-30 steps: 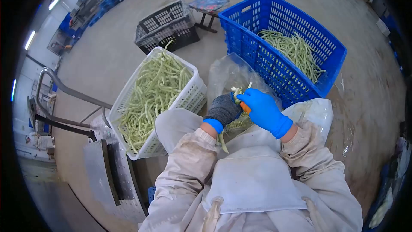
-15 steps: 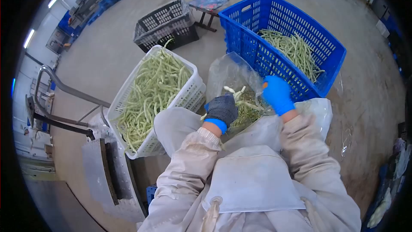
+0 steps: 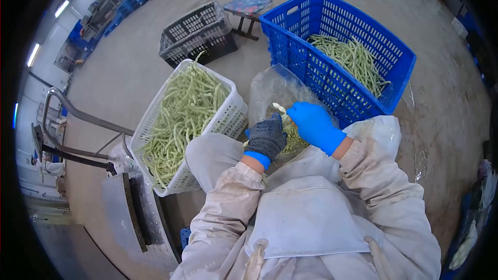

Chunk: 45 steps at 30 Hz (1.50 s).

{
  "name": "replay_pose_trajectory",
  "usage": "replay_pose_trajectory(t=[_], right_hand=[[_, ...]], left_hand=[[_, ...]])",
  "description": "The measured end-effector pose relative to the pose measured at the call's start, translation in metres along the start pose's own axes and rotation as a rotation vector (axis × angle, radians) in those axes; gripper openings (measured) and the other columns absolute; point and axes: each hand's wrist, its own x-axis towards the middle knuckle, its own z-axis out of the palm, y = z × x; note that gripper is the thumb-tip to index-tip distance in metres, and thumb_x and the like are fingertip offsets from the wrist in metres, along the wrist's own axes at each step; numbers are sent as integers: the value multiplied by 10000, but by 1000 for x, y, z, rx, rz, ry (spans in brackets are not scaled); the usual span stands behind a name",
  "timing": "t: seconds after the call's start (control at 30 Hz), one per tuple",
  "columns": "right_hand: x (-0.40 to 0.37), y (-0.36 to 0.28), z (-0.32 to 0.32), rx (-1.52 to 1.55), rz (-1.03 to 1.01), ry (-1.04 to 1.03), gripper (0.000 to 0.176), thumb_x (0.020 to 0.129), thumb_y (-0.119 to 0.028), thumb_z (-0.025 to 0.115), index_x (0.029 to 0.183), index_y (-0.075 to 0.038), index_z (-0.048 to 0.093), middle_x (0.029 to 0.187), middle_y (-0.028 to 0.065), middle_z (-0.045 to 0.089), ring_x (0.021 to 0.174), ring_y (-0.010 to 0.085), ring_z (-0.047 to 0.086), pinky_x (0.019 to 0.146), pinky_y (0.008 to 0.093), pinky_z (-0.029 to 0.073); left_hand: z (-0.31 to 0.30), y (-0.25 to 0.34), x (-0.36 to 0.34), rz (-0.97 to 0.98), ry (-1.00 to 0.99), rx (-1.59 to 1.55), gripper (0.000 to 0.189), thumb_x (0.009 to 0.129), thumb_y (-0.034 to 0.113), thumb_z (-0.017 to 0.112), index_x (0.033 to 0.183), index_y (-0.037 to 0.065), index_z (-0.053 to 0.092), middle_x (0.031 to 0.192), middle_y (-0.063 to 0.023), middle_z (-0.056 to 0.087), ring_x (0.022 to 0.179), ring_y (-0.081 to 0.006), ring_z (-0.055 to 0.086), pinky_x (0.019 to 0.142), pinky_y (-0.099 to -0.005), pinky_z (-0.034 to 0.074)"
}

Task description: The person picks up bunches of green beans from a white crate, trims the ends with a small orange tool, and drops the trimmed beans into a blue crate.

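Observation:
My left hand point(image 3: 267, 137), in a dark grey knit glove over a blue one, is closed round a few pale green beans point(image 3: 279, 108) whose ends stick out past the fingers. Right beside it, my right hand point(image 3: 314, 128) in a blue glove has its fingers drawn together at the tips of these beans. What exactly its fingertips pinch is partly hidden. Below both hands lies a clear plastic bag point(image 3: 264, 89) with green bean scraps point(image 3: 294, 142) in it, between my knees.
A white crate point(image 3: 228, 122) full of green beans stands at my left, tilted. At the right front is a blue crate point(image 3: 306, 70) with a smaller heap of beans. Beyond are a black crate point(image 3: 202, 46) and a low stool point(image 3: 248, 5). A metal cart handle point(image 3: 88, 114) rises at far left.
My right hand has moved left and a little down from beside the blue crate to the beans in my left hand. The left hand has stayed nearly in place, keeping its grip.

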Motion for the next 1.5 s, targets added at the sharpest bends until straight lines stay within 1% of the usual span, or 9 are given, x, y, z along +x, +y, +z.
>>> replay_pose_trajectory(t=[0.3,0.4,0.47,0.57,0.7,0.77,1.17,1.3,1.5], right_hand=[[-17,109,22,287,794,214,125,752,-86,558,840,-22,620,749,165,608,702,338,593,627,413,460],[-40,137,7,259,710,459,166,759,-111,560,864,-29,658,799,197,627,732,377,596,669,429,471],[-45,113,-8,117,330,515,199,771,-44,571,955,-35,645,856,148,645,761,296,614,715,348,479],[-44,59,-31,717,501,-47,302,792,-27,587,1094,-33,595,1023,115,613,898,198,584,791,304,460],[-35,15,-15,887,402,62,308,822,-27,565,1130,-33,579,1043,91,606,914,175,571,784,293,461],[-30,10,-14,747,417,447,334,828,-48,554,1161,-33,540,1035,143,594,885,223,600,766,327,470],[-24,25,-47,38,46,314,279,721,31,519,993,-17,559,874,152,592,790,315,590,678,370,482],[-23,92,-60,808,666,867,165,801,-32,532,949,-6,601,737,80,612,682,169,590,639,304,483],[-46,76,-35,576,282,364,334,793,-6,526,1124,-37,560,1061,122,588,933,225,582,796,329,463]], left_hand=[[-6,-8,-2,38,2,-5,435,758,276,594,1141,84,524,888,-186,635,822,-347,619,733,-462,478],[6,-30,2,19,96,-175,433,764,281,589,1137,72,518,878,-195,632,813,-359,614,727,-465,477],[5,-31,7,14,147,-295,410,759,275,596,1102,58,539,840,-188,631,771,-348,619,697,-436,485],[19,-36,11,-44,180,-500,335,757,238,605,1034,52,580,797,-157,632,718,-273,628,663,-370,487],[8,-19,7,-92,87,-871,230,759,165,604,946,31,609,763,-91,628,682,-165,600,633,-303,475],[4,-16,4,-76,48,-959,195,763,118,587,929,16,604,764,-63,625,683,-143,585,631,-291,472],[-1,-20,-4,-48,-39,-1062,198,752,72,574,943,20,594,792,-69,634,709,-143,598,649,-288,482],[9,-28,-5,52,-45,-1158,220,781,126,612,962,1,595,752,-90,635,684,-150,613,639,-293,497],[-8,-24,-6,-103,-70,-1660,231,840,138,571,1022,-5,581,822,-59,613,744,-137,588,675,-268,482]])
